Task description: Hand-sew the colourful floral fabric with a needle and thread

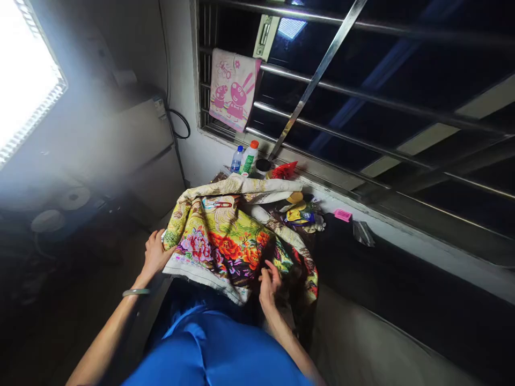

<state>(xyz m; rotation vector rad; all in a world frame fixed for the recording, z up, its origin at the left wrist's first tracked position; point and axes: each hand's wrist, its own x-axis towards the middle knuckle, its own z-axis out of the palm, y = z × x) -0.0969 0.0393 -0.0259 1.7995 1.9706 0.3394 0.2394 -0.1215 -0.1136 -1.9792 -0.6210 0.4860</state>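
A large cross-stitch cloth (229,244) with red, orange and pink flowers lies draped over my lap and the surface in front of me. Its white lower border hangs toward me, and its far edge is rolled over. My left hand (156,251), with a pale green bangle at the wrist, grips the cloth's left edge, thumb on top and the other fingers partly hidden. Close to the cloth's lower right part is my right hand (269,284), its fingers bent and drawn together; anything thin between them is too small to make out. A red clip-like item (222,205) rests on the cloth.
Behind the cloth stand a blue-capped bottle (236,160), a red-capped bottle (250,157) and a dark-lidded jar (263,167). A yellow-and-blue packet (300,216) and a pink block (343,215) lie to the right. Metal window bars hold a pink towel (233,91). A bright lamp (26,69) shines at upper left.
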